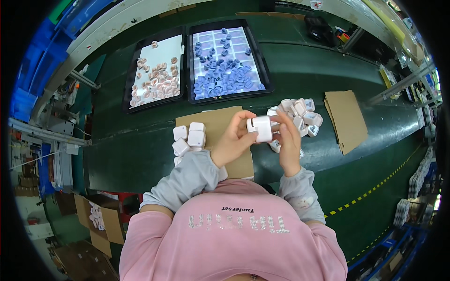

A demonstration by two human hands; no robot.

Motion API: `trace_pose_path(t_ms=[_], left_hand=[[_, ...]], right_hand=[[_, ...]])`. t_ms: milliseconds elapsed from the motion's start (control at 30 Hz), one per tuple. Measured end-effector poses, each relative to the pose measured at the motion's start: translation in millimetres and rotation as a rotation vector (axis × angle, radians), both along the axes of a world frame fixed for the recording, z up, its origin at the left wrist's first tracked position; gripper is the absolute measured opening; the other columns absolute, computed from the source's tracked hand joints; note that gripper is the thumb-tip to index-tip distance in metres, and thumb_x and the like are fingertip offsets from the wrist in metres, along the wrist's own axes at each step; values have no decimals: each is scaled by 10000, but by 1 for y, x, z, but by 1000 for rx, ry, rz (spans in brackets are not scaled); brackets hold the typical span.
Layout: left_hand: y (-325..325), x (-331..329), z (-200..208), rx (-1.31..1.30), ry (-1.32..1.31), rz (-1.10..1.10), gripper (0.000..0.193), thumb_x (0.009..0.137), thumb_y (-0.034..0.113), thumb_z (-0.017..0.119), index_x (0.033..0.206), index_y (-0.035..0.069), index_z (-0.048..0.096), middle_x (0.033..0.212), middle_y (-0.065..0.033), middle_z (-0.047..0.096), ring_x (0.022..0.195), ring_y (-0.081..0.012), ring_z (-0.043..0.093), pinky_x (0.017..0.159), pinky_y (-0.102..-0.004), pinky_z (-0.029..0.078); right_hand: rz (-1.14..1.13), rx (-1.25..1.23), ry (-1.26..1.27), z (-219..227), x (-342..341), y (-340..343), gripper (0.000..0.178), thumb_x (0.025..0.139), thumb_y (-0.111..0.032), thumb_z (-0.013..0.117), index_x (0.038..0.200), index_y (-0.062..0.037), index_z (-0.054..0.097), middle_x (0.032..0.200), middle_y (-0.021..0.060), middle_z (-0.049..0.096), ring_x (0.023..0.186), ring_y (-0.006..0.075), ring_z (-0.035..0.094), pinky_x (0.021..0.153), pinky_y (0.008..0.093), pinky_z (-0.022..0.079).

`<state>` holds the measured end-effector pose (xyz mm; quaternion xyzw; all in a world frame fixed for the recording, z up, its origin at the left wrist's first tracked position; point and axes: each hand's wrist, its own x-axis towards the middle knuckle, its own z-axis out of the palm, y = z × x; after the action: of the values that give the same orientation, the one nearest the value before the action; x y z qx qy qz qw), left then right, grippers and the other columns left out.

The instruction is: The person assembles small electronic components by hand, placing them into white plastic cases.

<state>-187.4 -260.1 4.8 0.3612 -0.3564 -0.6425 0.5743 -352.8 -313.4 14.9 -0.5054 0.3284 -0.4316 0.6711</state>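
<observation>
Above the table's front edge, a small white rounded case point(261, 129) is held between my two hands. My left hand point(228, 146) grips its left side, thumb at the front and fingers behind. Along the right side, the bent fingers of my right hand point(289, 146) close on the case. Behind my right hand lies a loose pile of similar white cases point(299, 108), partly covered by it. More white cases point(196, 136) are grouped to the left of my left hand, at the edge of a flat cardboard sheet point(211, 119).
Two black-rimmed trays stand farther back: one with pale pink pieces point(159, 77), the other with blue pieces point(225, 75). Folded cardboard point(347, 122) lies at the right of the green table point(126, 150). An open carton point(110, 220) sits below at the left.
</observation>
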Motion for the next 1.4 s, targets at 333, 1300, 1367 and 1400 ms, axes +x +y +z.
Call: trace_pose_path(t_ms=[333,1300,1367,1400], left_hand=[[8,10,3,-46,-60,-72,479,766,-70,458,1219,80,430,1193,-110,475,1110,-245,518,886,-356,456],[-45,23,6,-767,-1069,-33,272,631,246,786,628,103,554,905,-60,405,920,-268,403,825,-399,316],[-53,23,-1,-738,-911,-98,233,673,206,770,659,105,560,896,-52,407,935,-259,409,846,-388,322],[-63,27,-2,-719,-891,-93,173,718,166,741,702,99,582,899,-60,437,932,-261,446,835,-359,354]], right_hand=[[115,305,-367,-6,-4,11,467,961,-330,397,1354,-90,320,989,61,567,655,143,508,606,300,436],[-128,379,-307,-37,5,-8,364,942,-300,476,1250,-115,423,962,19,566,759,100,547,566,240,433],[-125,425,-370,-53,-24,-31,358,938,-362,475,1205,-125,466,959,7,580,759,110,547,583,240,430],[-122,438,-407,-59,-36,-36,351,936,-373,479,1185,-126,484,959,5,585,757,114,545,593,243,431]])
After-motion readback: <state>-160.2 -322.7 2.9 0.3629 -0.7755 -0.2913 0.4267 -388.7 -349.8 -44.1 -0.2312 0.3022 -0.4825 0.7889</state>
